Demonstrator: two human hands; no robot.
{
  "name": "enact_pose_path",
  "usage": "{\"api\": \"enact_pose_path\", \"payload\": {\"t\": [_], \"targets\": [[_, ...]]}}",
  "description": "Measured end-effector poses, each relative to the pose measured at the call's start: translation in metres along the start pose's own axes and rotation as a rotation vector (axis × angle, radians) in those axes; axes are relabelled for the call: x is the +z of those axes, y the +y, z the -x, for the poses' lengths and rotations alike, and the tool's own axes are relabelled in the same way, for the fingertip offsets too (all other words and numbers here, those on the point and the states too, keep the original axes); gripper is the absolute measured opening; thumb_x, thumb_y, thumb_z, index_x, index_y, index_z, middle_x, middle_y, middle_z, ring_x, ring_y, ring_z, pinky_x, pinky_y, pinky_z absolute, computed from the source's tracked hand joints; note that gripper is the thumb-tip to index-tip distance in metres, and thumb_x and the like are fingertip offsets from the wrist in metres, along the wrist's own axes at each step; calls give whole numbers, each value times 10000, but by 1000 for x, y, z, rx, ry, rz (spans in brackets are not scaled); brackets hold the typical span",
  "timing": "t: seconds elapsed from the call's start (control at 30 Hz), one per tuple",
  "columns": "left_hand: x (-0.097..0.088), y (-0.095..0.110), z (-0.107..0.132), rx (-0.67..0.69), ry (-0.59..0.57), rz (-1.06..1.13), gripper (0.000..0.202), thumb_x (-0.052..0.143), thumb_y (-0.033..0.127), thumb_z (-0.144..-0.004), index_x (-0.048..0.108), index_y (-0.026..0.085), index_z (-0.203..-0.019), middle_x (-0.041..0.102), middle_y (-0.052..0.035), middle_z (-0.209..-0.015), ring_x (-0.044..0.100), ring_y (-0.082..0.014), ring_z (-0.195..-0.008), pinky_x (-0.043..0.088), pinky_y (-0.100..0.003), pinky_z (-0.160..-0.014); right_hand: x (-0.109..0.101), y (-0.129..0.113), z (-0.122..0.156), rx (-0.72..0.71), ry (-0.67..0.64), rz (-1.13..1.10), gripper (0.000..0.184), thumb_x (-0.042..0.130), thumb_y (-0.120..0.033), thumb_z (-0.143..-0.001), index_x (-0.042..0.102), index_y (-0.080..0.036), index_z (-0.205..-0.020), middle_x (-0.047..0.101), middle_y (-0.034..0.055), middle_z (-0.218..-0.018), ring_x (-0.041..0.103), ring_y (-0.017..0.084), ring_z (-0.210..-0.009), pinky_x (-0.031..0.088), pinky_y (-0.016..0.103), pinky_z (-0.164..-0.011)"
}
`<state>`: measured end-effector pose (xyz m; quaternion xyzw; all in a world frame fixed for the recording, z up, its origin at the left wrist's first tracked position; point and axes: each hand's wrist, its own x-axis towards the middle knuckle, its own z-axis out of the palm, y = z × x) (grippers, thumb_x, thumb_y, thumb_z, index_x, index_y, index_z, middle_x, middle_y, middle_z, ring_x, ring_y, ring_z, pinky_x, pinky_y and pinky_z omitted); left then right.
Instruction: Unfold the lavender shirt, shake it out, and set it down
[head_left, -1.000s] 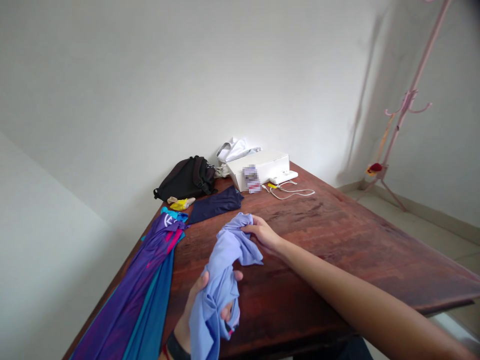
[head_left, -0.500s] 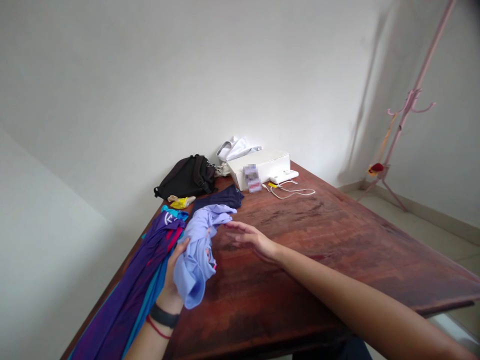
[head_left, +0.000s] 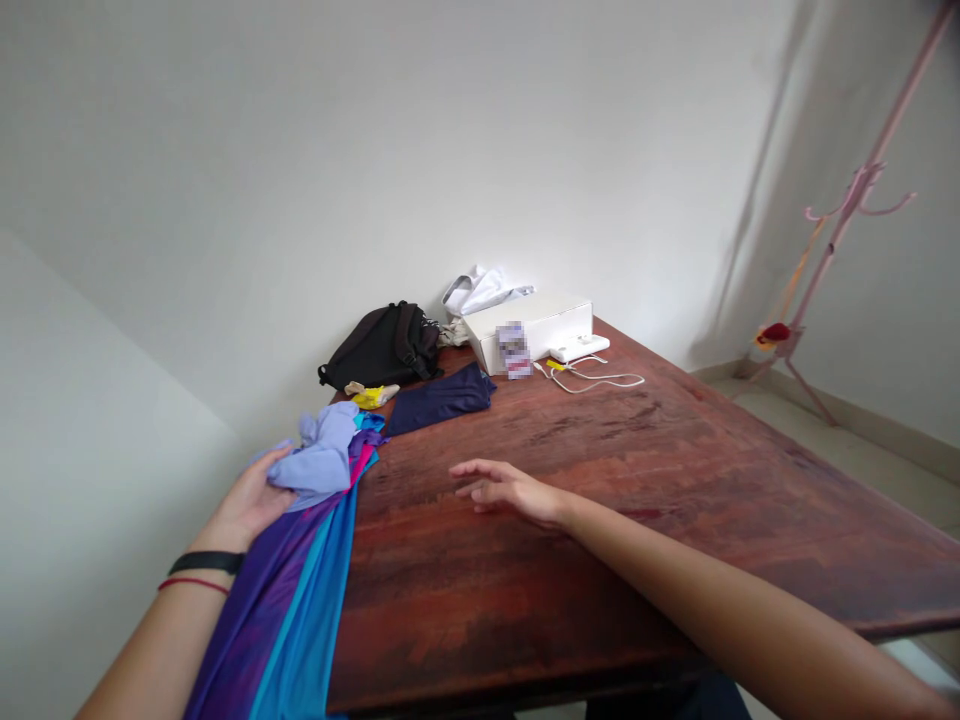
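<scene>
My left hand holds a crumpled light-blue garment at the left edge of the dark wooden table, resting it on top of a long purple, teal and pink garment. A black band and a red cord sit on that wrist. My right hand hovers flat just above the table's middle, fingers spread, holding nothing.
A folded navy cloth lies beyond the garments. At the far corner are a black backpack, a yellow item, a white box, white cloth and a white charger with cable. A pink coat stand is on the right.
My left hand has carried the light-blue garment leftward and set it on the purple garment. My right hand let go of it and now hovers open over the table.
</scene>
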<state>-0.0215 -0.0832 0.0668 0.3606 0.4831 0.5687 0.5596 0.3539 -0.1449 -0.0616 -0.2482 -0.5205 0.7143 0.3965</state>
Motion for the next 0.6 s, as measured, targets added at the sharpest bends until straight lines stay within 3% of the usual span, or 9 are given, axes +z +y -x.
{"api": "enact_pose_path", "payload": {"t": [0.07,0.17,0.3,0.37,0.47,0.53,0.6], "targets": [[-16,-3,18,-48,138,86,163,420,35,-1014,565,17,-1087,734,-25,-892,719,-132,-788,604,-281,-734,1,0,1,21,-6,22,506,736,-336,-781,640,-262,-1272,646,81,-1298,584,271,-1247,449,384,-957],[-33,-8,57,83,246,319,203,398,79,-1017,597,86,-1058,722,-7,-874,720,-143,-820,618,-312,-752,3,2,2,42,-29,52,510,733,-364,-794,630,-248,-1280,669,88,-1246,596,267,-1222,455,386,-951],[-43,-26,114,84,188,648,214,541,242,-946,586,114,-1111,654,9,-788,650,-117,-614,609,-253,-635,5,4,2,74,-54,89,498,739,-360,-786,634,-244,-1259,671,88,-1235,623,254,-1170,464,372,-927],[-48,-41,144,68,177,770,268,583,166,-875,571,162,-1142,622,51,-732,589,-81,-509,576,-192,-570,5,4,2,80,-58,102,485,735,-348,-784,636,-241,-1247,680,83,-1204,631,244,-1148,467,360,-912],[-59,-70,189,136,182,866,570,474,44,-828,489,193,-1378,667,31,-828,589,-58,-511,526,-127,-528,6,5,1,78,-57,121,461,733,-342,-781,648,-238,-1223,685,76,-1177,639,235,-1118,476,348,-891],[-63,-90,214,204,148,850,650,522,160,-835,425,223,-1475,681,22,-885,566,-61,-488,523,-140,-502,6,4,1,73,-60,142,446,734,-339,-780,658,-237,-1208,678,76,-1192,646,230,-1093,485,340,-870],[-58,-108,232,206,100,789,695,643,349,-803,458,304,-1472,663,49,-807,510,-67,-436,485,-150,-438,6,4,2,67,-65,164,431,729,-334,-784,666,-235,-1199,670,76,-1209,653,222,-1064,490,331,-847]]}}
